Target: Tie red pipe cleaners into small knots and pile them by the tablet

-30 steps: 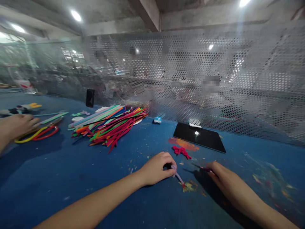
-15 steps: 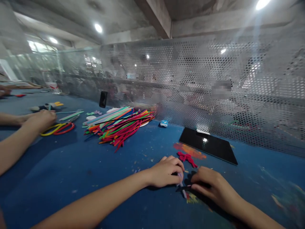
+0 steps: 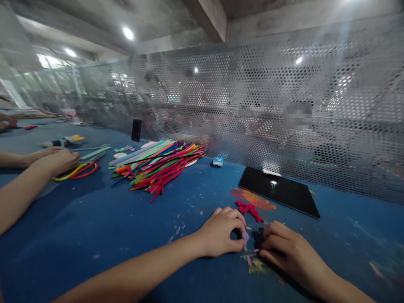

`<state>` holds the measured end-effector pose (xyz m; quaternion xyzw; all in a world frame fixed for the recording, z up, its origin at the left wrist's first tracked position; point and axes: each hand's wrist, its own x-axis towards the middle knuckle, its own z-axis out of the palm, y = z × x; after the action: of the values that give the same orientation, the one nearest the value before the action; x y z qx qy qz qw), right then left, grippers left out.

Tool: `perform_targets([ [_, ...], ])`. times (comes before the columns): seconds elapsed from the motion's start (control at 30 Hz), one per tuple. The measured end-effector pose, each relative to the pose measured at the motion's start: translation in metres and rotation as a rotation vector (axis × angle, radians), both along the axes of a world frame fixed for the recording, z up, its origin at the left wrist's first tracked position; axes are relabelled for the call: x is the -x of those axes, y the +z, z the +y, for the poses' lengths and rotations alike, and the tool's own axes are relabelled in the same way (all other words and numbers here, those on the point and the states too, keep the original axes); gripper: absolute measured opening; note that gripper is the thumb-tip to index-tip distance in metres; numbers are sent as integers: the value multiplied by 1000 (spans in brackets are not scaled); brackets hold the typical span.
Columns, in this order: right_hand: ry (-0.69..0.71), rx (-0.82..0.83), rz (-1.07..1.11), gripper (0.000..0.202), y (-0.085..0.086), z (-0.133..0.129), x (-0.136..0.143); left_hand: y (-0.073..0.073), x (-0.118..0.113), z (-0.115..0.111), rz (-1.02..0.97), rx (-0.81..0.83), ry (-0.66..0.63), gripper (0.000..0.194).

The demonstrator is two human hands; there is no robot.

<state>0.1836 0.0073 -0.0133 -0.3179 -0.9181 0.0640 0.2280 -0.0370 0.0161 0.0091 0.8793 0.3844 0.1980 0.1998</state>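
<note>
My left hand (image 3: 222, 233) rests on the blue table, thumb and fingers pinching a light purple pipe cleaner (image 3: 245, 239). A small loop of it shows at the fingertips, and its straight end points down toward me. Close by on the right, my right hand (image 3: 285, 250) is closed around a thin tool with a pointed metal blade (image 3: 249, 253); a pink bit shows at its fingertips and the rest is hidden in the hand. That blade lies across the straight end of the pipe cleaner. Just beyond both hands lies a twisted red pipe-cleaner piece (image 3: 249, 210).
A pile of colourful pipe cleaners (image 3: 164, 166) lies left of centre. A black tablet (image 3: 279, 189) and a small blue-and-white packet (image 3: 217, 161) sit near the perforated metal screen (image 3: 252, 97). At left, another person's hands (image 3: 59, 162) work beside scissors with yellow and red handles (image 3: 85, 169).
The blade has turned from dark to bright and still crosses the purple pipe cleaner. More of the pipe cleaner's loop shows at my left fingertips. My right hand sits slightly farther right.
</note>
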Motion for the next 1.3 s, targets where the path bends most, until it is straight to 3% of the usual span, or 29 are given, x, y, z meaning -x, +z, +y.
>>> perform_targets([
  [0.17, -41, -95, 4, 10, -5, 1, -32, -2, 4, -2, -161, 64, 142, 8],
  [0.27, -137, -49, -61, 13, -5, 5, -45, -3, 9, 4, -218, 110, 236, 11],
  [0.43, -242, 33, -102, 21, 2, 9, -39, -3, 10, 16, -172, 117, 252, 13],
  [0.57, -253, 52, -84, 20, 6, 8, -32, 4, 3, 15, -76, 26, 293, 37],
  [0.63, -253, 61, -83, 20, 6, 6, -32, 12, 6, 15, 2, -63, 331, 40],
  [0.7, -251, 70, -90, 20, 6, 5, -33, 23, 21, 17, 108, -137, 364, 29],
  [0.8, -238, 78, -101, 21, 7, 5, -34, 43, 62, 31, 264, -187, 441, 12],
  [0.9, -234, 84, -109, 21, 8, 6, -34, 64, 107, 50, 409, -206, 549, 18],
  [1.0, -241, 82, -111, 21, 8, 6, -34, 79, 136, 66, 496, -257, 690, 19],
  [1.2, -253, 22, -119, 19, 11, 6, -32, 97, 149, 78, 508, -240, 913, 28],
  [1.3, -251, 6, -117, 19, 12, 6, -31, 119, 148, 80, 443, -203, 955, 29],
])
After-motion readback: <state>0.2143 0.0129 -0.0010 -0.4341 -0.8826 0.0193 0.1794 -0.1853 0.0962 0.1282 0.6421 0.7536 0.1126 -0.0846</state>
